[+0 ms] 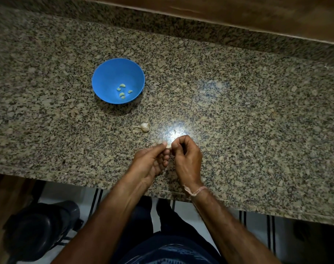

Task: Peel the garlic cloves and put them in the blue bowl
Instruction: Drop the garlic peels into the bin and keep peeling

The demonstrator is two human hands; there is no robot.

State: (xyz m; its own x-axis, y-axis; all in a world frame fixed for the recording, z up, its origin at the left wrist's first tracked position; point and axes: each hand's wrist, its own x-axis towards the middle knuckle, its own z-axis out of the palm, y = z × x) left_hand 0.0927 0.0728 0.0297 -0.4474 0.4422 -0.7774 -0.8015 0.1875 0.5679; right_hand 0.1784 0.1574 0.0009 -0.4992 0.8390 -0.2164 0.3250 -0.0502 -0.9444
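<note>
Fingers [165, 144] of both our hands meet over the near part of the counter [238, 111], pinching one small garlic clove [168, 146] between them. Our left hand [153, 161] holds it from the left with thumb and fingertips, while our right hand [185, 155] curls in from the right, its fingertips on the clove's other side. Only a pale sliver of the clove shows, so we cannot tell how much skin is left on it.

We judge the clove to be very light and firm, with a dry, papery skin that tears rather than stretches. Once bared, it will likely be smooth and a little slippery, so it wants a pinch across its broad sides, with a nail working at a tip where the skin lifts.

Just beyond our hands, the rest of the garlic bulb [144, 127] lies on its side, stem pointing left. It should break apart under light pressure. Farther back and to the left stands the blue bowl [105, 77], with a few peeled cloves [122, 90] in its bottom. It looks like light plastic and may slide if nudged.
</note>
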